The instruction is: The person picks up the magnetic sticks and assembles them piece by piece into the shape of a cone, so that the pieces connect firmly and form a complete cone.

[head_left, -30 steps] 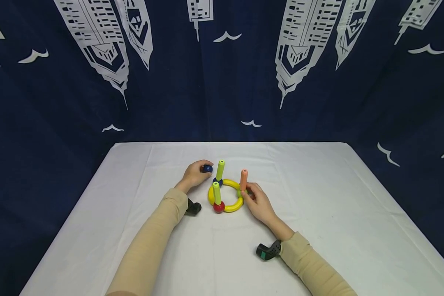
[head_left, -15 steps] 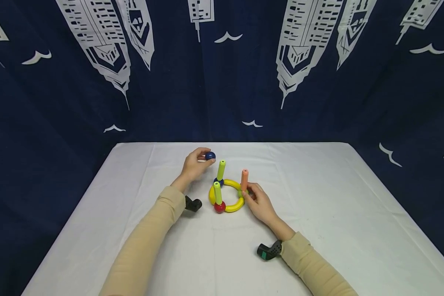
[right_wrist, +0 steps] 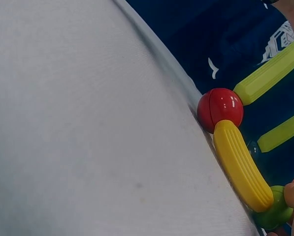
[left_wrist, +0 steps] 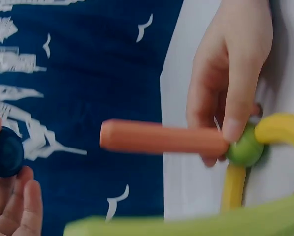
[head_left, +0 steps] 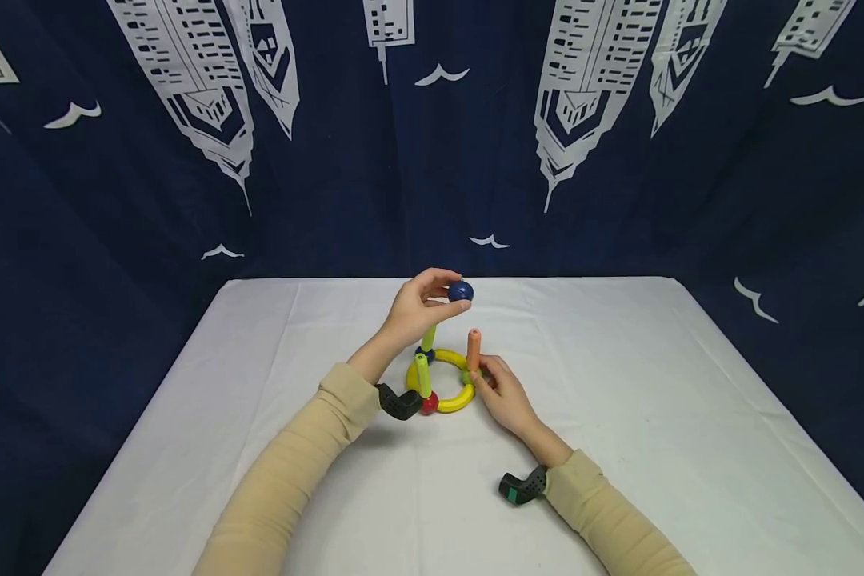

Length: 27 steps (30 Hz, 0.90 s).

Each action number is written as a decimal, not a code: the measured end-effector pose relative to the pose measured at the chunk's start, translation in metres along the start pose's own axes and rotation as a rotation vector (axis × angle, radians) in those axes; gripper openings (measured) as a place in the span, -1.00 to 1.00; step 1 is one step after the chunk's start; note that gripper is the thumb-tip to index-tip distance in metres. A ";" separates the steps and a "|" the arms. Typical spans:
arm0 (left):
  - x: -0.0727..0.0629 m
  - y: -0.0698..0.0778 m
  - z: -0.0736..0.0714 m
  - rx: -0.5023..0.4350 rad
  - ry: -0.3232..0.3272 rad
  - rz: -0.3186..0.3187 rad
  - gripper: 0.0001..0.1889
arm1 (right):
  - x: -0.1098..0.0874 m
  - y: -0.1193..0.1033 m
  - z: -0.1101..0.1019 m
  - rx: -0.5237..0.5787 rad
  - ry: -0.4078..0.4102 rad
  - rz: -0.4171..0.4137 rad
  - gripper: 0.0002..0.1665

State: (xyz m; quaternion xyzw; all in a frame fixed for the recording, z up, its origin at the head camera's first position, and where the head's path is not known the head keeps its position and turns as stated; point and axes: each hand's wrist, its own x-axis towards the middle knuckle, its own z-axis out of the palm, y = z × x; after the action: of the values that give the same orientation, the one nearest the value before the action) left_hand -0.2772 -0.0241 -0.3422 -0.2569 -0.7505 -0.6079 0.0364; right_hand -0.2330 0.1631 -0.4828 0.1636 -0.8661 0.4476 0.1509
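My left hand (head_left: pixel 412 314) pinches a dark blue ball (head_left: pixel 461 291) between thumb and fingers, raised above a toy frame of balls and rods. In that frame, curved yellow rods (head_left: pixel 454 405) form a ring on the table, joined by a red ball (right_wrist: pixel 219 110), a green ball (left_wrist: pixel 246 147) and another blue ball (head_left: pixel 426 354). An orange stick (head_left: pixel 474 350) stands upright on the green ball. My right hand (head_left: pixel 506 398) grips there, thumb and fingers at the stick's base. Two lime sticks (head_left: pixel 422 376) rise from the red and blue balls; my left hand partly covers the farther one.
A white cloth covers the table (head_left: pixel 619 400). Behind its far edge hangs a navy curtain (head_left: pixel 418 176) printed with white buildings and birds. Black wrist cameras (head_left: pixel 524 487) sit at both cuffs, the left one overlapping the near part of the ring in the head view.
The left hand has lifted the blue ball from low beside the ring's left and carried it up and right, over the frame. The right hand stays at the orange stick's base.
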 end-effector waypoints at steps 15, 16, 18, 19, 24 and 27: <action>-0.008 -0.012 0.019 0.168 -0.163 -0.065 -0.61 | 0.000 -0.002 0.000 0.016 -0.011 -0.012 -0.66; -0.008 -0.012 0.019 0.178 -0.172 -0.067 -0.60 | 0.000 -0.001 0.000 0.016 -0.010 -0.015 -0.66; -0.009 -0.012 0.019 0.199 -0.188 -0.061 -0.59 | 0.000 -0.001 0.000 0.014 -0.010 -0.017 -0.65; -0.010 -0.011 0.019 0.210 -0.193 -0.053 -0.59 | 0.000 0.000 0.000 0.011 -0.010 -0.017 -0.64; -0.015 -0.012 0.009 0.209 -0.070 0.036 -0.63 | -0.001 0.000 0.000 0.012 0.000 -0.019 -0.66; -0.018 -0.020 -0.002 0.163 0.108 0.060 -0.71 | -0.001 0.000 0.000 0.010 0.006 -0.019 -0.68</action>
State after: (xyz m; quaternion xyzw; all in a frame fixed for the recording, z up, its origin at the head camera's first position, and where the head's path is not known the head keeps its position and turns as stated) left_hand -0.2709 -0.0349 -0.3657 -0.2421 -0.7865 -0.5563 0.1157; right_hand -0.2320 0.1634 -0.4825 0.1711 -0.8618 0.4510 0.1569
